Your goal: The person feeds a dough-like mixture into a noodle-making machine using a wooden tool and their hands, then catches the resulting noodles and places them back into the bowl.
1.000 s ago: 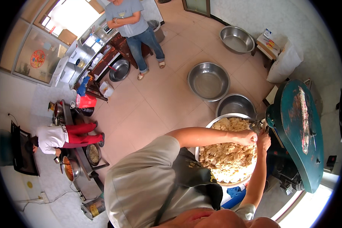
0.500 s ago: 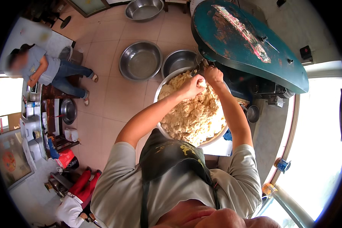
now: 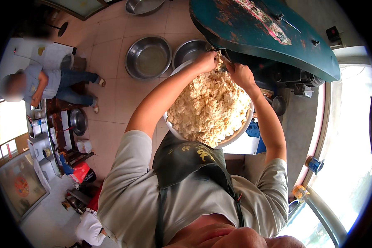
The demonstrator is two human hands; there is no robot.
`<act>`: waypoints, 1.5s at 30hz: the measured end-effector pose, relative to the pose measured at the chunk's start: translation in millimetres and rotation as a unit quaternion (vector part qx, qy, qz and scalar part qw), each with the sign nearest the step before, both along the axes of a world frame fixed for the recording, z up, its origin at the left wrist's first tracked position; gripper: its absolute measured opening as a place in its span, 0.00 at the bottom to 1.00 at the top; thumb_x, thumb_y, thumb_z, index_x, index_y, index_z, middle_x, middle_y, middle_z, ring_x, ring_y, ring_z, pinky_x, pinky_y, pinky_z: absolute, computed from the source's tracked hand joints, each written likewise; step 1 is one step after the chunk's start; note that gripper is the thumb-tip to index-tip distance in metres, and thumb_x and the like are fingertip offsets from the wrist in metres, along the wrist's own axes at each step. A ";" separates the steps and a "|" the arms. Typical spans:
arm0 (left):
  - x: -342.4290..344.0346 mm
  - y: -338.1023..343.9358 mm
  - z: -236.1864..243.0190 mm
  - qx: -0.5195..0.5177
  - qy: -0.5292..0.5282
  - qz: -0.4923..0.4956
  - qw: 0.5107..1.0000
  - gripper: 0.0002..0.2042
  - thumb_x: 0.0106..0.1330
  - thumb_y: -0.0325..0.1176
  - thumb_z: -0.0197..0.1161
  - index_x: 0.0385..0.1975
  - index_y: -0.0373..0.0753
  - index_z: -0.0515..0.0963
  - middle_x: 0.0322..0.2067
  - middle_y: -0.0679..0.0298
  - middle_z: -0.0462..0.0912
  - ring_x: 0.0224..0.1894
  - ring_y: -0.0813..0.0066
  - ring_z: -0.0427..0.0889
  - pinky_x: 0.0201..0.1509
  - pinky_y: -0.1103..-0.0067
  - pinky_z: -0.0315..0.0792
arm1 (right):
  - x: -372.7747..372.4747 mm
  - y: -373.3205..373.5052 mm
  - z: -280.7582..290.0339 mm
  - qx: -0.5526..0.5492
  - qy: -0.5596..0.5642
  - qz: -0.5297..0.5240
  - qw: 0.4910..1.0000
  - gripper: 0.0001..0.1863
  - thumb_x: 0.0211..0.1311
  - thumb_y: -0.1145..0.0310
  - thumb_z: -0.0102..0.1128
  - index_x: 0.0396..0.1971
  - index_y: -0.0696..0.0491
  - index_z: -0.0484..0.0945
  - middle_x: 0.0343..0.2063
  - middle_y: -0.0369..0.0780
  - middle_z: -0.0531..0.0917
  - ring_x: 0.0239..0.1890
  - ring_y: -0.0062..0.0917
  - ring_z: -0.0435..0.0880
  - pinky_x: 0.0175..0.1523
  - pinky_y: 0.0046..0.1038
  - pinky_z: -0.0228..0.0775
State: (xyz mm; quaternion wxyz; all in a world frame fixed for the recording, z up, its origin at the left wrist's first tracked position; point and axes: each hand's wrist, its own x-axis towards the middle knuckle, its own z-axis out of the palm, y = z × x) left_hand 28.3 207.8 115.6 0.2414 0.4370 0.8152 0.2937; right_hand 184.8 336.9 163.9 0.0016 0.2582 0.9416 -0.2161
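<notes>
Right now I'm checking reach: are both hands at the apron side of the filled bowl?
No, the left hand and right hand are at the far side of the filled bowl, by the green machine.

On my feed I see a metal basin (image 3: 148,57) on the tiled floor (image 3: 107,78), with a second basin (image 3: 144,6) at the top edge. Leftward I find a co-worker (image 3: 56,84) near a bin (image 3: 79,63), then a red bag (image 3: 82,171) and a glass panel (image 3: 12,173).

free: above crumbly dough (image 3: 213,107) between forearms (image 3: 269,115) | blocked ahead-right: green machine housing (image 3: 264,37) | left of left hand (image 3: 206,62): steel basin (image 3: 188,53)
</notes>
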 end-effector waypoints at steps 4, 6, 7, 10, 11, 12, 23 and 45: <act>42.1 -29.6 58.6 -0.034 -0.008 -0.127 0.991 0.16 0.66 0.29 0.60 0.50 0.29 0.76 0.46 0.47 0.82 0.50 0.57 0.83 0.54 0.69 0.78 | -4.9 4.7 -19.7 -0.005 -0.058 0.002 0.998 0.28 0.66 0.45 0.53 0.30 0.59 0.83 0.27 0.57 0.83 0.36 0.53 0.84 0.42 0.47 0.78; 64.7 -31.3 67.9 -0.049 0.037 -0.197 0.979 0.15 0.67 0.29 0.60 0.49 0.26 0.75 0.46 0.45 0.81 0.50 0.57 0.82 0.57 0.70 0.78 | -25.2 12.0 -32.9 0.018 -0.050 -0.026 0.998 0.29 0.66 0.44 0.52 0.30 0.59 0.83 0.28 0.57 0.84 0.37 0.53 0.84 0.42 0.47 0.78; 77.5 -34.6 74.6 -0.031 0.083 -0.219 0.972 0.15 0.67 0.30 0.60 0.49 0.26 0.75 0.46 0.44 0.80 0.50 0.57 0.81 0.58 0.70 0.79 | -32.2 14.9 -36.6 0.030 -0.046 -0.039 0.998 0.29 0.66 0.44 0.52 0.30 0.60 0.83 0.28 0.57 0.84 0.38 0.53 0.84 0.43 0.47 0.78; 111.1 -46.7 79.2 0.003 0.116 -0.191 0.975 0.17 0.65 0.35 0.64 0.45 0.25 0.77 0.45 0.42 0.79 0.50 0.53 0.79 0.56 0.70 0.80 | -35.8 11.5 -17.1 0.011 -0.050 0.009 0.999 0.29 0.68 0.46 0.51 0.29 0.60 0.82 0.29 0.58 0.82 0.38 0.54 0.82 0.42 0.49 0.76; 119.1 -45.0 83.6 -0.025 0.052 -0.182 0.982 0.19 0.62 0.38 0.67 0.43 0.26 0.78 0.43 0.42 0.79 0.51 0.54 0.78 0.53 0.67 0.80 | -32.3 12.0 -11.1 0.009 -0.039 0.036 0.999 0.29 0.68 0.46 0.51 0.28 0.61 0.82 0.29 0.58 0.82 0.38 0.55 0.82 0.42 0.50 0.75; 134.9 -44.5 69.3 0.043 0.133 -0.160 0.977 0.24 0.58 0.45 0.70 0.41 0.27 0.79 0.42 0.45 0.80 0.47 0.54 0.79 0.48 0.63 0.78 | -30.2 16.4 -14.3 0.012 -0.041 0.088 0.995 0.27 0.68 0.48 0.51 0.28 0.61 0.82 0.29 0.59 0.80 0.37 0.56 0.80 0.41 0.51 0.73; 155.9 -16.5 31.8 -0.051 0.277 -0.210 0.936 0.08 0.51 0.33 0.65 0.27 0.38 0.85 0.36 0.57 0.86 0.41 0.62 0.84 0.38 0.66 0.80 | -15.6 10.0 -27.1 -0.007 -0.025 0.122 0.992 0.26 0.70 0.52 0.52 0.33 0.63 0.83 0.29 0.61 0.81 0.38 0.55 0.81 0.39 0.49 0.74; 77.9 -83.1 50.7 0.042 0.058 -0.061 0.996 0.10 0.66 0.31 0.60 0.39 0.29 0.78 0.35 0.41 0.77 0.31 0.47 0.82 0.37 0.62 0.78 | -34.7 -24.6 -7.7 0.069 -0.087 -0.014 0.994 0.26 0.66 0.48 0.50 0.32 0.58 0.83 0.30 0.55 0.85 0.37 0.51 0.86 0.44 0.46 0.80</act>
